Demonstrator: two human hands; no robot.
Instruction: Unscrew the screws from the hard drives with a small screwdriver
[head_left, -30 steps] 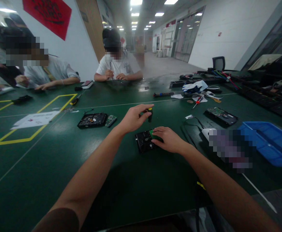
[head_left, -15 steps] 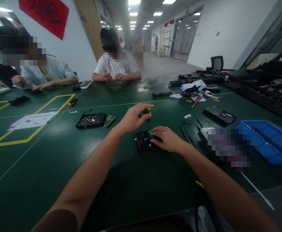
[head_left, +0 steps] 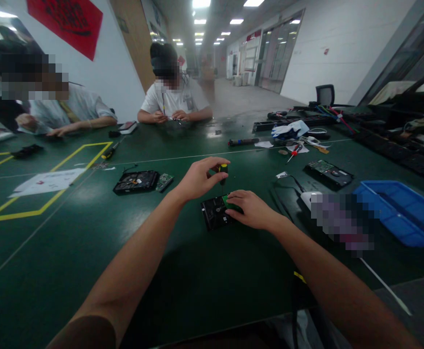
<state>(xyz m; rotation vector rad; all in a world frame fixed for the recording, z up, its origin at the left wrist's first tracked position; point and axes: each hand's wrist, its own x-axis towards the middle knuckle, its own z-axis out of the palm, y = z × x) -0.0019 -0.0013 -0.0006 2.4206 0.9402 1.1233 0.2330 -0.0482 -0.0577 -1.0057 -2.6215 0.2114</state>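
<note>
Bright ceiling panels (head_left: 201,4) light my dim scene from above, leaving pale glare on the dark tabletop (head_left: 132,218) and soft shadow between my forearms (head_left: 135,259). My left hand (head_left: 201,177) and right hand (head_left: 251,209) look fairly sharp; wide-angle stretch bends the edges, haze softens the far corridor (head_left: 237,94), and pixelation masks patches.

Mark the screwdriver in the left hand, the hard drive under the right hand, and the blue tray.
Screwdriver (head_left: 224,169), head view: its yellow-topped handle.
Hard drive (head_left: 214,213), head view: its uncovered black part.
Blue tray (head_left: 408,214), head view: its inside surface.
</note>
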